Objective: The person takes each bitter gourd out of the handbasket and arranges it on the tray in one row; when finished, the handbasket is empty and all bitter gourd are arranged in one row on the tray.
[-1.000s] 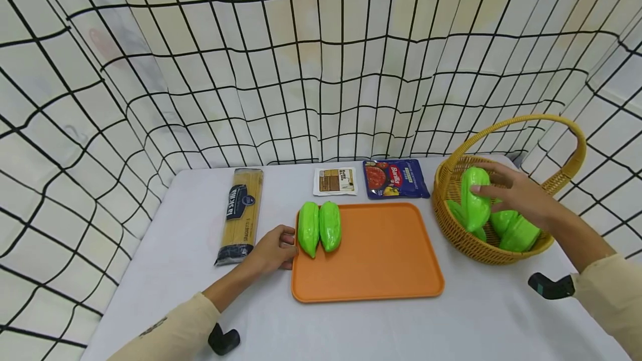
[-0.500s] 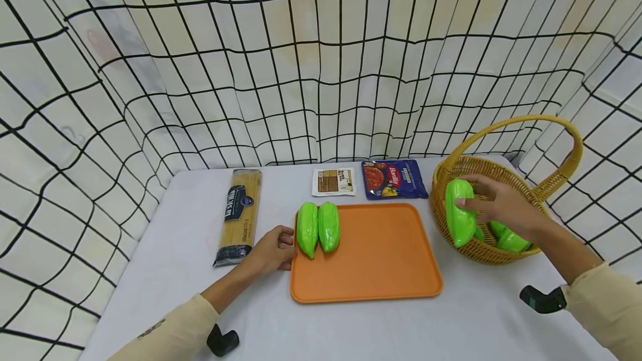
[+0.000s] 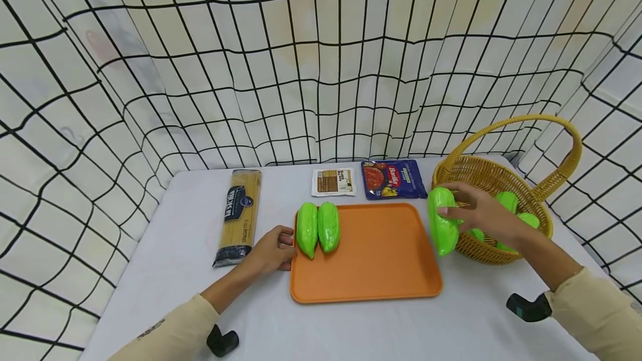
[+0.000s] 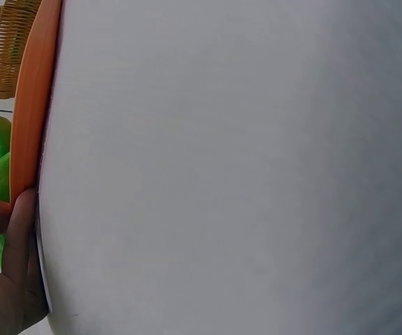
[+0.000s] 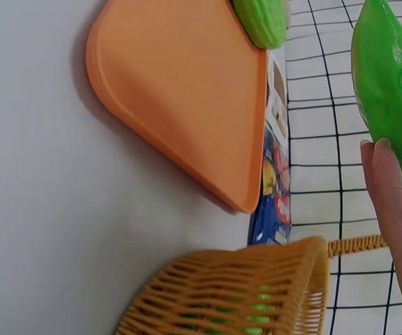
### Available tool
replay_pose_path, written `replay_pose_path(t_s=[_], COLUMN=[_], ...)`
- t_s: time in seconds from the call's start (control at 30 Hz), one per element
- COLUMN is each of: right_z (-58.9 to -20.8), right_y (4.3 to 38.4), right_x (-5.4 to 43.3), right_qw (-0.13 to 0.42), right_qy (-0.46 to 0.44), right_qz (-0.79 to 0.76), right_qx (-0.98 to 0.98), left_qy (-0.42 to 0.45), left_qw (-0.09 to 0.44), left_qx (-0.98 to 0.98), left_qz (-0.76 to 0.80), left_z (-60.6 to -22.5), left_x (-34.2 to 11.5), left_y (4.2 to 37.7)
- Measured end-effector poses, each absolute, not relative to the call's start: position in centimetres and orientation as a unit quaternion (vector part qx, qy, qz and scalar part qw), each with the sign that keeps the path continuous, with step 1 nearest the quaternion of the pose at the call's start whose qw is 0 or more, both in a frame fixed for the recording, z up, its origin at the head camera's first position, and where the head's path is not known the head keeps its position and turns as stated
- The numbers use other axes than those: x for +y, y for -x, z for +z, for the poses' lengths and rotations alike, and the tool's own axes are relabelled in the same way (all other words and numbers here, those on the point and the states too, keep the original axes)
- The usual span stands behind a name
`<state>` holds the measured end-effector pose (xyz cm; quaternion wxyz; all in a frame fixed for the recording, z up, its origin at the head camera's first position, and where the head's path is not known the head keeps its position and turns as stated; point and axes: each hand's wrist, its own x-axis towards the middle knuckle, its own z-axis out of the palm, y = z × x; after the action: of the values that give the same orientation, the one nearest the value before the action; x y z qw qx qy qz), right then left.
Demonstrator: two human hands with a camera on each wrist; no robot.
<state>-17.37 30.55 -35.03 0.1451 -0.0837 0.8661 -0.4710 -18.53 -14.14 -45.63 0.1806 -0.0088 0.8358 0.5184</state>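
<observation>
I have the right hand (image 3: pixel 473 213) grasping a melon (image 3: pixel 443 227), raised between basket (image 3: pixel 484 252) and tray (image 3: pixel 376 249); left hand (image 3: pixel 275 249) pinching the tray's edge. Judged step: transfer; next calls for steady lowering onto it.

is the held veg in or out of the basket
Out: the right hand holds the green vegetable raised, apart from the basket.

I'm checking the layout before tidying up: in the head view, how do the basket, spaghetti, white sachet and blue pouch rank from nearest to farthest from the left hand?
From the left hand:
1. Spaghetti, to its left.
2. White sachet, behind the tray.
3. Blue pouch, right of the sachet.
4. Basket, far right.
</observation>
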Motion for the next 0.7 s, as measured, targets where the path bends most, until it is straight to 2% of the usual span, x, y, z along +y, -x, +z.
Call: replay_pose_path(t_s=[0.2, 0.7], right_z=[-35.9, -37.6], right_y=[17.6, 18.7], right_x=[29.1, 25.9], right_qw=[0.166, 0.191], right_qy=[0.107, 0.098], right_qz=[-0.500, -0.489], right_qx=[0.843, 0.845], left_qy=[0.010, 0.026], left_qw=[0.182, 0.185], left_qx=[0.836, 0.828], left_qz=[0.518, 0.528], left_z=[-45.4, -45.5], left_x=[-14.2, -14.2], left_y=[18.5, 18.6])
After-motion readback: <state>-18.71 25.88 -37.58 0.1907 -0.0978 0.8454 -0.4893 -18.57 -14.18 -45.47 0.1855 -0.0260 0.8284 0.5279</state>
